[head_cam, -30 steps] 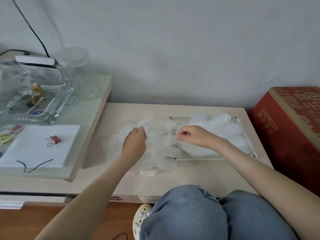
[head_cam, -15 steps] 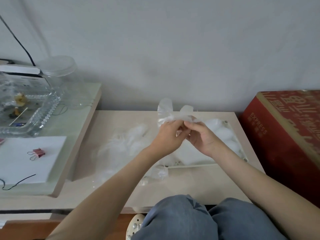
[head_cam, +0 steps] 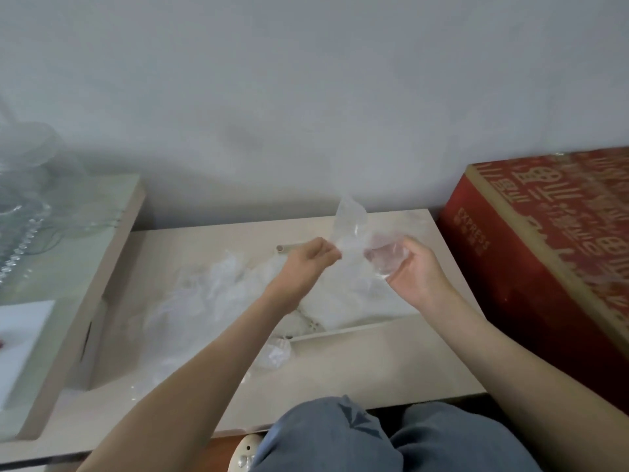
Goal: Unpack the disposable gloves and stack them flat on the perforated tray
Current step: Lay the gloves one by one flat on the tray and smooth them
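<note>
Both hands are holding one clear plastic glove up over the tray.

Head view: the left hand [head_cam: 308,264] is pinching one edge of the glove [head_cam: 352,229] and the right hand [head_cam: 417,277] is curling its fingers round the other end, so the glove is hanging stretched between them above the tray [head_cam: 354,329]. The tray is lying on the low table [head_cam: 391,366] and holding a white heap of gloves [head_cam: 360,301]; its holes are showing only at the near left corner. A loose pile [head_cam: 211,294] of more gloves is spreading over the table just left of the tray. A blurred glass dish [head_cam: 23,212] is sitting on the side table [head_cam: 85,267] at left, its contents too blurred to tell. A red box [head_cam: 544,240] is standing by the table's right end, and a pale wall [head_cam: 306,97] is rising behind.
</note>
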